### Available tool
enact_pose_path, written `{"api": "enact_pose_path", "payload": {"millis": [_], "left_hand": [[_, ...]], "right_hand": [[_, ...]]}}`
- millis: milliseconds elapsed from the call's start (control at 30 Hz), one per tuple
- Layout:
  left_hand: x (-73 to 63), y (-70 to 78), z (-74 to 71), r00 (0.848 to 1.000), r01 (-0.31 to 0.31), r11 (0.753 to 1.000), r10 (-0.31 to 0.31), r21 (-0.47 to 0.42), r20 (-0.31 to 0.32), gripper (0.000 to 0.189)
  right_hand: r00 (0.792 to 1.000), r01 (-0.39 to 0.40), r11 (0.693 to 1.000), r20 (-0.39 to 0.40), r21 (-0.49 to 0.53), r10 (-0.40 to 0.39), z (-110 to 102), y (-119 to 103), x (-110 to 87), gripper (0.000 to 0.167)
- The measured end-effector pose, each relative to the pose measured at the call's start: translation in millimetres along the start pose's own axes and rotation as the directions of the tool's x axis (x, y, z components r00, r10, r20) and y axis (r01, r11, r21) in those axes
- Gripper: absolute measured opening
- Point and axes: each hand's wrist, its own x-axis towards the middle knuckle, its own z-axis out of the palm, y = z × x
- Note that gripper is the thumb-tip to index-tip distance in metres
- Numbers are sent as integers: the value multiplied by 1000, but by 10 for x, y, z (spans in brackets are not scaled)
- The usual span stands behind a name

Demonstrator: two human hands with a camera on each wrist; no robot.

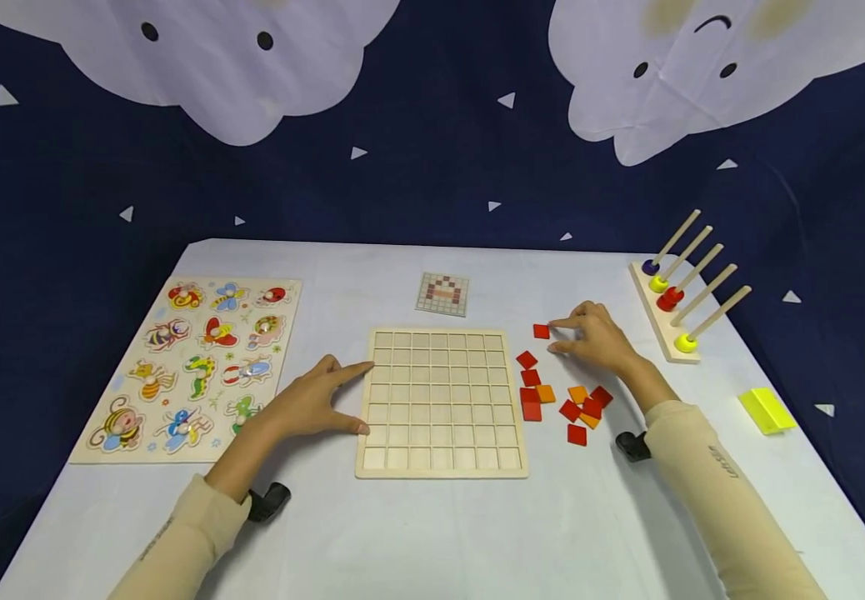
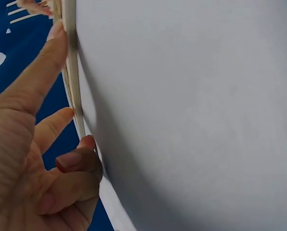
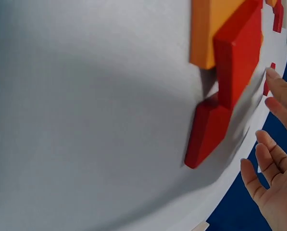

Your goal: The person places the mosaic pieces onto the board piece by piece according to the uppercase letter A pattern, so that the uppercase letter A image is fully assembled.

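Note:
A wooden grid board (image 1: 419, 393) with bare square cells lies flat on the white table. My left hand (image 1: 308, 402) rests at its left side, index finger and thumb spread, their tips against the edge. In the left wrist view, the thumb and fingertips of the left hand (image 2: 42, 130) meet the board's edge (image 2: 72, 62). My right hand (image 1: 597, 340) reaches over the table to the right, its index fingertip right at a red square tile (image 1: 541, 332). The thumb stays apart from that tile. Several red tiles (image 1: 532, 411) and orange tiles (image 1: 546, 393) lie scattered between board and right forearm.
Behind the board lies a small pattern card (image 1: 442, 294). An insect picture puzzle (image 1: 211, 367) covers the table's left side. At right stand a peg rack (image 1: 665, 321) with coloured beads and a yellow block (image 1: 767, 411). A dark cloth (image 1: 432, 183) hangs behind.

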Motion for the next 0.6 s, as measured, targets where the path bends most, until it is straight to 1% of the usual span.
{"api": "enact_pose_path", "payload": {"millis": [133, 267, 467, 600], "left_hand": [[-11, -2, 0, 1000, 6, 1000, -6, -9, -8, 98], [-25, -8, -3, 1000, 14, 1000, -14, -17, -12, 97], [-30, 1, 2, 1000, 24, 999, -24, -32, -4, 97], [-33, 18, 3, 999, 33, 999, -33, -39, -9, 97]], "right_hand": [[1000, 14, 1000, 5, -13, -14, 25, -33, 33, 50], [999, 42, 999, -9, -21, -42, 41, -73, 85, 48], [997, 67, 997, -40, -50, -69, 80, -104, 125, 36], [992, 99, 993, -74, -63, -104, 110, -112, 128, 31]]}}
